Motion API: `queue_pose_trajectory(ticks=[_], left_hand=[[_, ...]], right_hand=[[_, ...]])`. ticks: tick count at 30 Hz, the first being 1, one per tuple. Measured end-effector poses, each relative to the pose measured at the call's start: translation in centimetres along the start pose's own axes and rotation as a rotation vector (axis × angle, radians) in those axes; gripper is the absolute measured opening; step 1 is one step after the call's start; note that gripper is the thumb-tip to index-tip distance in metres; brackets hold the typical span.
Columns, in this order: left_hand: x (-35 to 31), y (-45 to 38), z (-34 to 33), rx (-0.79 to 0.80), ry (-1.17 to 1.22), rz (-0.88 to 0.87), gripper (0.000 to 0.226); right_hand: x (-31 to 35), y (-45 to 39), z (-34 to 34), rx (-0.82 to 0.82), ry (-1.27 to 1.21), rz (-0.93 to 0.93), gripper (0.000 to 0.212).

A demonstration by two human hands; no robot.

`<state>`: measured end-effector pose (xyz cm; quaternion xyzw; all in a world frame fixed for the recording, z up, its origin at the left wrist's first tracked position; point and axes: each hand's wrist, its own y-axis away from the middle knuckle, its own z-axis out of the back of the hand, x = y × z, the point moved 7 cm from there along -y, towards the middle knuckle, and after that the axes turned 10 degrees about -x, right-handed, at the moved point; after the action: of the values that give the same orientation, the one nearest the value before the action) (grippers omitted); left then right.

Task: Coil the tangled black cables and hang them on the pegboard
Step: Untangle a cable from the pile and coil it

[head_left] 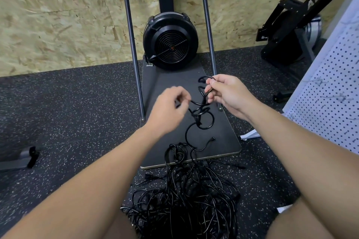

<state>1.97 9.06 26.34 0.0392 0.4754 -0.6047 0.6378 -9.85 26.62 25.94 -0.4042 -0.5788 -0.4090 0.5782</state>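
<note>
Lying nearest on the speckled floor [68, 122], a big heap of black cables [186, 200] sprawls between the person's knees. Above it both hands pinch one knotted cable [202, 110]: the left hand [167, 110] on a strand, the right hand [227, 93] on a loop. Beyond stand a black fan [171, 40] and, right, a white pegboard [330, 103].

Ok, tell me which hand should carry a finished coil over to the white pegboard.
Right, probably. The right hand already holds the small loops of black cable, and the white perforated pegboard stands on that side. The left hand only pinches a strand.
</note>
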Motion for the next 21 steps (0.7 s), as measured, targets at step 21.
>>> queue_pose_trajectory(ticks=[21], left_hand=[[4.0,0.9,-2.9,0.106,0.655,0.615,0.022]], right_hand=[[2.1,0.9,-0.7,-0.062,0.592,0.438,0.014]])
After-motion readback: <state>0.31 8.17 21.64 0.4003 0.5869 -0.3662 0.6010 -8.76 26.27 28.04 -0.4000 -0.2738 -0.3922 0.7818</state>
